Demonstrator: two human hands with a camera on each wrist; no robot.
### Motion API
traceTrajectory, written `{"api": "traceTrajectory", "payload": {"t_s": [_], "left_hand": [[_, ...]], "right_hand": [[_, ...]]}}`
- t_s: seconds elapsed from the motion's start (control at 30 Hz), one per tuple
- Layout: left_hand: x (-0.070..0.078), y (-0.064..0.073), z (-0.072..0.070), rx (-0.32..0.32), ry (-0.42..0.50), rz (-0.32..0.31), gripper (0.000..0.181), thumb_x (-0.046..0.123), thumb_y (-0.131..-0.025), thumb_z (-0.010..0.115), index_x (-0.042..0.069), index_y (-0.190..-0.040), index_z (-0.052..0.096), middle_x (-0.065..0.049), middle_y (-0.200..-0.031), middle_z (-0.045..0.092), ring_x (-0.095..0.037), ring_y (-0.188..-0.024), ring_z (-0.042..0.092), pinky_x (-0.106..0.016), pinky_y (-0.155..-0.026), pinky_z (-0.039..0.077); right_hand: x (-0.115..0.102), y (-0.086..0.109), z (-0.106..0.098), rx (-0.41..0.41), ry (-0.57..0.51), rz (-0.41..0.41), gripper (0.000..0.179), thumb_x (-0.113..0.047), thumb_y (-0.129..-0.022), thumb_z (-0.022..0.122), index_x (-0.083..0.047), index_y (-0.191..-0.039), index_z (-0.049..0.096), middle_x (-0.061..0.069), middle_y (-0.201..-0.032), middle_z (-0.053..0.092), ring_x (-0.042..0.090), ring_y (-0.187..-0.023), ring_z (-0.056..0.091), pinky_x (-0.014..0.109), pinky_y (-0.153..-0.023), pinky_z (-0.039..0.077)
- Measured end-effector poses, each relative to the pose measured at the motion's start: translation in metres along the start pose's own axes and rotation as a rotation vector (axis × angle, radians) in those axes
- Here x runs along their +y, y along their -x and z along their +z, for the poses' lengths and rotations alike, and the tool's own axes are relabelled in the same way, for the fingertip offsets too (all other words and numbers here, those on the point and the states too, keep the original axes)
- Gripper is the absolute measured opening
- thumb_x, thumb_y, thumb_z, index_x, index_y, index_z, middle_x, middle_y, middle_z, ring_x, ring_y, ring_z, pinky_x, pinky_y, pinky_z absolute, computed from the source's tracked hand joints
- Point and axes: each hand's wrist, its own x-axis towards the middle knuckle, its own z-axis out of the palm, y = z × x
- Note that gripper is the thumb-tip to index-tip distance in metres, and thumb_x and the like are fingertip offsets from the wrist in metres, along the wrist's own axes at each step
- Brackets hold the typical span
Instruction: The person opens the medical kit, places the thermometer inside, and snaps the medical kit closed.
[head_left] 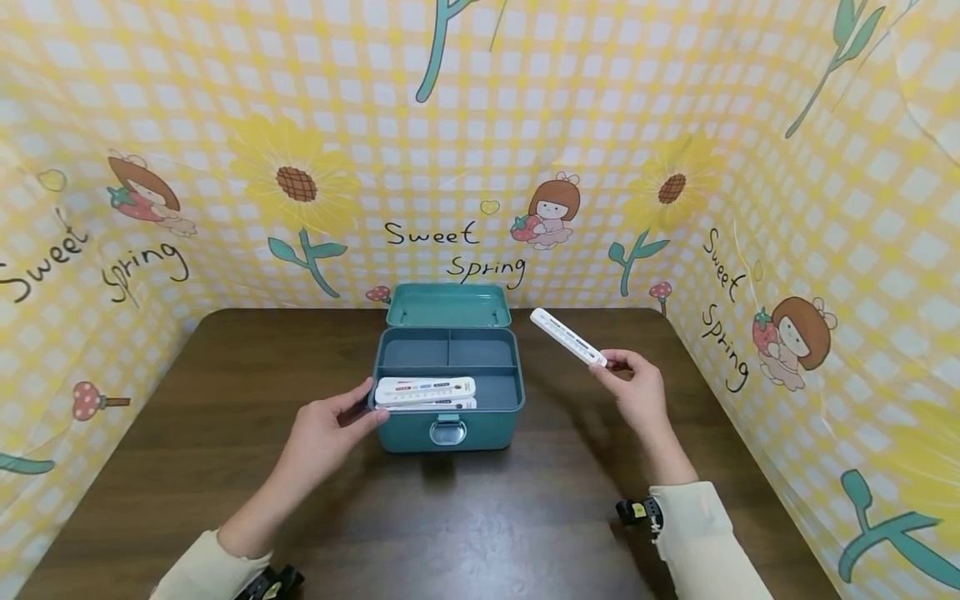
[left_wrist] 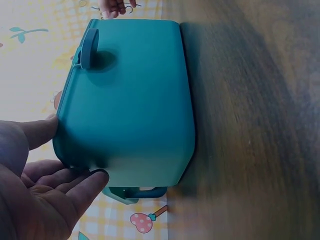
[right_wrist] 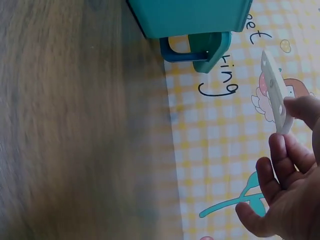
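Observation:
A teal storage box with a metal clasp stands on the table, its lid raised at the back. Its grey tray has compartments; in the front one lie several flat white strips with printed scales and coloured labels. My left hand holds the box at its front left corner, thumb at the rim and fingers along the left side. Right of the box, my right hand pinches one end of another flat white strip in the air. In the right wrist view this strip is seen tilted, with small holes in it.
The brown wooden table bears the box near its back edge. A yellow checked cloth with flowers and lettering surrounds the table at the back and sides. Behind the box a carrying handle juts out from the lid.

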Motion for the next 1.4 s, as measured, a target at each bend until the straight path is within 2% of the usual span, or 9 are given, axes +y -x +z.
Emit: {"api": "traceTrajectory", "payload": {"t_s": [0.23, 0.33, 0.5, 0.67, 0.87, 1.0, 1.1, 1.2, 1.4], "left_hand": [[-0.001, 0.0, -0.001, 0.008, -0.034, 0.032, 0.071, 0.056, -0.089, 0.074, 0.015, -0.145, 0.058, -0.013, -0.141, 0.062, -0.024, -0.112, 0.071, -0.024, -0.076, 0.062], [-0.001, -0.001, -0.001, 0.01, -0.049, 0.052, 0.071, 0.056, -0.089, 0.075, 0.013, -0.144, 0.059, -0.013, -0.14, 0.062, -0.024, -0.112, 0.071, -0.024, -0.076, 0.062], [-0.001, -0.002, -0.003, 0.0, -0.044, 0.055, 0.072, 0.055, -0.089, 0.076, 0.012, -0.144, 0.059, -0.013, -0.14, 0.062, -0.025, -0.112, 0.071, -0.028, -0.078, 0.063], [0.001, -0.002, -0.005, -0.011, -0.043, 0.035, 0.073, 0.055, -0.089, 0.075, 0.012, -0.145, 0.058, -0.014, -0.141, 0.061, -0.026, -0.113, 0.071, -0.031, -0.081, 0.063], [0.0, -0.001, -0.004, -0.007, -0.035, 0.032, 0.071, 0.053, -0.089, 0.075, 0.013, -0.145, 0.058, -0.014, -0.142, 0.06, -0.028, -0.116, 0.069, -0.031, -0.08, 0.063], [-0.001, 0.0, -0.002, 0.004, -0.033, 0.043, 0.07, 0.052, -0.09, 0.075, 0.013, -0.145, 0.058, -0.013, -0.142, 0.061, -0.028, -0.117, 0.069, -0.033, -0.082, 0.063], [-0.002, -0.001, -0.001, 0.014, -0.03, 0.053, 0.07, 0.052, -0.09, 0.075, 0.013, -0.145, 0.058, -0.012, -0.141, 0.061, -0.027, -0.116, 0.07, -0.035, -0.085, 0.062], [-0.002, -0.001, 0.0, 0.021, -0.022, 0.064, 0.069, 0.052, -0.09, 0.076, 0.013, -0.144, 0.059, -0.013, -0.14, 0.062, -0.026, -0.114, 0.071, -0.035, -0.085, 0.062], [-0.004, 0.001, 0.002, 0.026, -0.023, 0.056, 0.071, 0.055, -0.089, 0.075, 0.014, -0.145, 0.059, -0.014, -0.14, 0.062, -0.027, -0.113, 0.071, -0.034, -0.084, 0.063]], "right_hand": [[-0.005, 0.0, -0.015, -0.112, 0.009, -0.111, 0.029, -0.022, -0.09, 0.081, -0.005, -0.112, 0.073, 0.013, -0.105, 0.069, 0.027, -0.103, 0.059, 0.032, -0.092, 0.046], [-0.005, 0.003, -0.021, -0.164, 0.027, -0.171, 0.026, -0.02, -0.09, 0.081, -0.007, -0.111, 0.074, 0.01, -0.105, 0.07, 0.025, -0.105, 0.06, 0.029, -0.095, 0.044], [-0.01, 0.003, -0.029, -0.245, 0.006, -0.226, 0.025, -0.015, -0.089, 0.081, -0.007, -0.112, 0.073, 0.01, -0.107, 0.07, 0.024, -0.104, 0.063, 0.017, -0.089, 0.045], [-0.019, 0.0, -0.033, -0.331, -0.02, -0.227, 0.024, -0.017, -0.09, 0.082, -0.012, -0.111, 0.073, 0.005, -0.107, 0.07, 0.014, -0.103, 0.063, 0.018, -0.087, 0.049], [-0.03, -0.003, -0.029, -0.418, -0.01, -0.277, 0.022, -0.016, -0.089, 0.082, -0.016, -0.109, 0.074, 0.001, -0.109, 0.071, 0.019, -0.105, 0.062, 0.023, -0.094, 0.047], [-0.036, -0.006, -0.023, -0.483, 0.0, -0.299, 0.023, -0.017, -0.088, 0.083, -0.018, -0.109, 0.074, -0.002, -0.108, 0.07, 0.031, -0.107, 0.061, 0.036, -0.102, 0.044], [-0.039, -0.007, -0.018, -0.519, 0.018, -0.314, 0.024, -0.02, -0.087, 0.085, -0.019, -0.108, 0.074, -0.003, -0.108, 0.069, 0.034, -0.108, 0.06, 0.047, -0.105, 0.041], [-0.042, -0.008, -0.012, -0.547, 0.05, -0.327, 0.024, -0.023, -0.086, 0.086, -0.021, -0.106, 0.074, -0.004, -0.108, 0.068, 0.027, -0.106, 0.059, 0.049, -0.102, 0.042], [-0.048, -0.009, -0.002, -0.617, 0.129, -0.38, 0.026, -0.025, -0.084, 0.087, -0.025, -0.107, 0.075, -0.007, -0.107, 0.067, 0.017, -0.103, 0.056, 0.04, -0.09, 0.046]]}}
